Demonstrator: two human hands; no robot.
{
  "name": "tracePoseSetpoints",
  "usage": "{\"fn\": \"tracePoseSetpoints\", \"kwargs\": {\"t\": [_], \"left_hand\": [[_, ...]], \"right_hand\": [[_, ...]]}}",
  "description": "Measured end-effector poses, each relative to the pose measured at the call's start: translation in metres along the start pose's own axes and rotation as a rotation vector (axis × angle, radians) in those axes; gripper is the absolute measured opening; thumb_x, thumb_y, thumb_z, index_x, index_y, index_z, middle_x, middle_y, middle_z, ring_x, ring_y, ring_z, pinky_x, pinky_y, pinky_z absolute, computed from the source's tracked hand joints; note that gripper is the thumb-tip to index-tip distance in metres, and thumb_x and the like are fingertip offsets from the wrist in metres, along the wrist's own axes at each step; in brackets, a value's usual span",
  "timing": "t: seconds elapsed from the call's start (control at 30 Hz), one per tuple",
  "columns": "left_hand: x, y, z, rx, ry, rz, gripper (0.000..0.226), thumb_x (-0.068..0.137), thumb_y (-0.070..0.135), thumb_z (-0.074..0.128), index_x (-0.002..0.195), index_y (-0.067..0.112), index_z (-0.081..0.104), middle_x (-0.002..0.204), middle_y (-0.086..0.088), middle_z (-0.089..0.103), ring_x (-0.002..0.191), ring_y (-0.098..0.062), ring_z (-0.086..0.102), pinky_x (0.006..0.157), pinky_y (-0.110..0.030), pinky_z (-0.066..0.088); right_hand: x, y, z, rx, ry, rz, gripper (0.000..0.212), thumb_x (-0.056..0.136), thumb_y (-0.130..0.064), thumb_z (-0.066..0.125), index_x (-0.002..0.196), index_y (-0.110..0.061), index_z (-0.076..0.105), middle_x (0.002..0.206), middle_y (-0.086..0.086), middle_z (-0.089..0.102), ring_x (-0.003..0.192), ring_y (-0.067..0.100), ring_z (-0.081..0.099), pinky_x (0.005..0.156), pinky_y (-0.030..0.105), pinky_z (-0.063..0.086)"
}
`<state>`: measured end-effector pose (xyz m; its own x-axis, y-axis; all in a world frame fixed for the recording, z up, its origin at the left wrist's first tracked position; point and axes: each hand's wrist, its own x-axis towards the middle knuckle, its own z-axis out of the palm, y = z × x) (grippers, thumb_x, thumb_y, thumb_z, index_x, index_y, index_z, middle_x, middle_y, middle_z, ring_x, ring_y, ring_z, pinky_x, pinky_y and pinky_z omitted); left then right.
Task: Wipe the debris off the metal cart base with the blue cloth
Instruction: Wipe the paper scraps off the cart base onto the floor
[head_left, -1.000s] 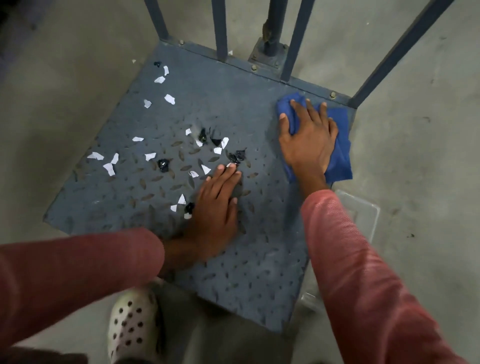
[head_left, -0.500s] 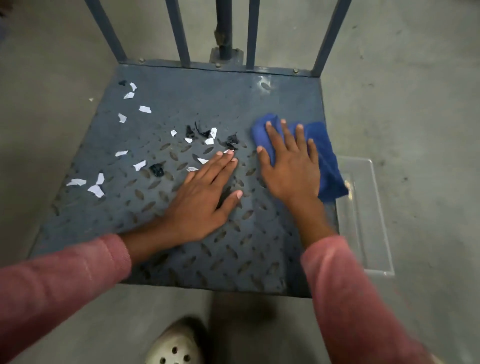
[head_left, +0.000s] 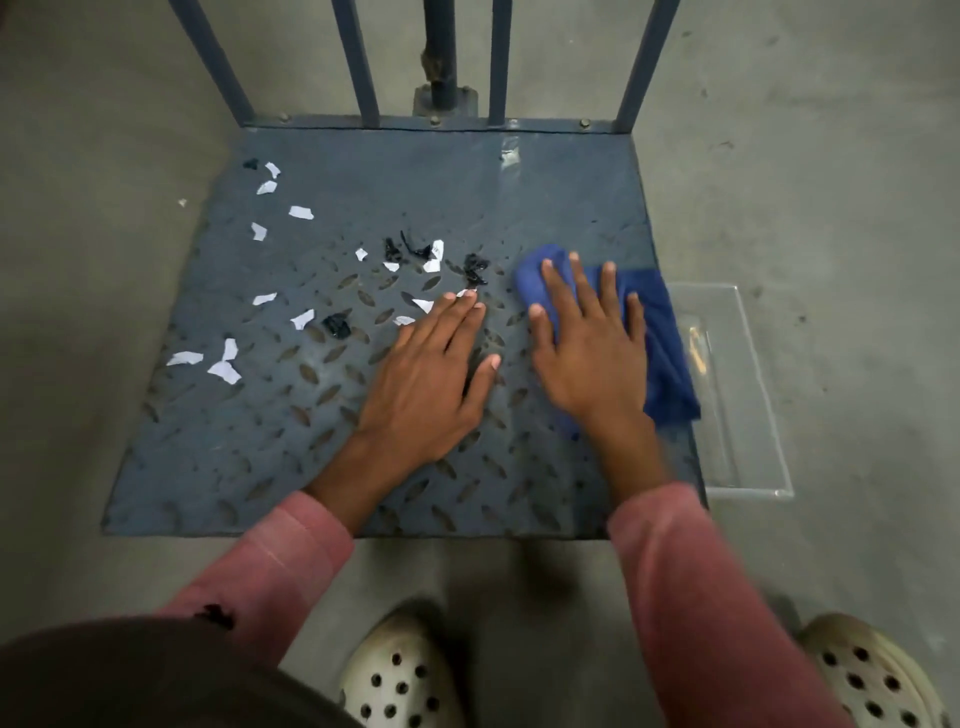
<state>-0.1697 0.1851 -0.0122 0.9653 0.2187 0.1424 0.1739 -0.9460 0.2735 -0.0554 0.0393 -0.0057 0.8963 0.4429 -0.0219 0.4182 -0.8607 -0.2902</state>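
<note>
The metal cart base (head_left: 363, 156) is a grey-blue tread plate lying flat on the floor. White paper scraps (head_left: 223, 368) and black bits (head_left: 336, 326) are scattered over its left and middle. My right hand (head_left: 592, 353) presses flat, fingers spread, on the blue cloth (head_left: 667, 358) at the base's right side. My left hand (head_left: 431, 379) rests flat on the plate just left of it, fingertips touching a few scraps near the middle.
Upright metal bars (head_left: 358, 62) rise along the base's far edge. A clear plastic tray (head_left: 737, 395) lies on the concrete floor against the base's right edge. My white perforated shoes (head_left: 400, 675) stand at the near edge.
My right hand has slid the cloth from the far right corner toward me and leftward along the right side. The left hand stays flat near the middle. The camera view has shifted.
</note>
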Motion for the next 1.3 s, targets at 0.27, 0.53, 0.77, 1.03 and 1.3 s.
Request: {"fn": "tracePoseSetpoints", "kwargs": {"t": [0.27, 0.53, 0.77, 1.03, 1.3], "left_hand": [[-0.008, -0.008, 0.002, -0.078, 0.081, 0.027, 0.053, 0.107, 0.026, 0.036, 0.153, 0.004, 0.048, 0.162, -0.011, 0.046, 0.153, -0.026, 0.038, 0.127, -0.034, 0.019], [-0.011, -0.01, 0.001, -0.111, 0.069, 0.015, 0.054, 0.102, 0.012, 0.036, 0.154, 0.003, 0.046, 0.162, -0.012, 0.044, 0.154, -0.027, 0.036, 0.127, -0.044, 0.027], [-0.009, -0.013, 0.001, -0.166, 0.089, -0.002, 0.077, 0.081, 0.015, 0.022, 0.152, 0.001, 0.049, 0.159, -0.014, 0.048, 0.152, -0.028, 0.04, 0.127, -0.044, 0.031], [-0.012, -0.014, 0.001, -0.201, 0.074, -0.014, 0.069, 0.087, -0.007, 0.039, 0.155, 0.004, 0.045, 0.16, -0.013, 0.047, 0.152, -0.027, 0.039, 0.127, -0.046, 0.031], [-0.011, -0.015, 0.003, -0.174, 0.081, -0.027, 0.069, 0.086, 0.011, 0.03, 0.152, 0.001, 0.049, 0.158, -0.016, 0.049, 0.151, -0.03, 0.041, 0.126, -0.046, 0.032]], "right_hand": [[-0.098, -0.028, 0.007, -0.021, 0.021, 0.023, 0.059, 0.108, -0.052, 0.02, 0.162, -0.031, 0.012, 0.171, -0.003, 0.008, 0.158, 0.024, -0.002, 0.128, 0.048, 0.004], [-0.121, 0.004, -0.002, -0.037, 0.079, 0.252, 0.062, 0.105, -0.06, 0.023, 0.162, -0.038, 0.009, 0.17, -0.006, 0.012, 0.158, 0.021, 0.001, 0.127, 0.047, 0.008], [-0.145, -0.062, 0.019, 0.0, -0.025, 0.037, 0.062, 0.107, -0.054, 0.021, 0.163, -0.032, 0.003, 0.171, -0.004, 0.0, 0.157, 0.021, -0.01, 0.128, 0.047, 0.003], [-0.083, 0.002, -0.001, -0.002, 0.091, 0.374, 0.063, 0.107, -0.054, 0.018, 0.163, -0.03, 0.002, 0.171, -0.002, 0.001, 0.158, 0.027, -0.005, 0.126, 0.054, 0.007], [-0.076, -0.031, 0.012, -0.003, -0.002, 0.076, 0.061, 0.107, -0.053, 0.019, 0.162, -0.034, 0.003, 0.171, -0.006, 0.004, 0.158, 0.023, -0.004, 0.126, 0.047, -0.002]]}}
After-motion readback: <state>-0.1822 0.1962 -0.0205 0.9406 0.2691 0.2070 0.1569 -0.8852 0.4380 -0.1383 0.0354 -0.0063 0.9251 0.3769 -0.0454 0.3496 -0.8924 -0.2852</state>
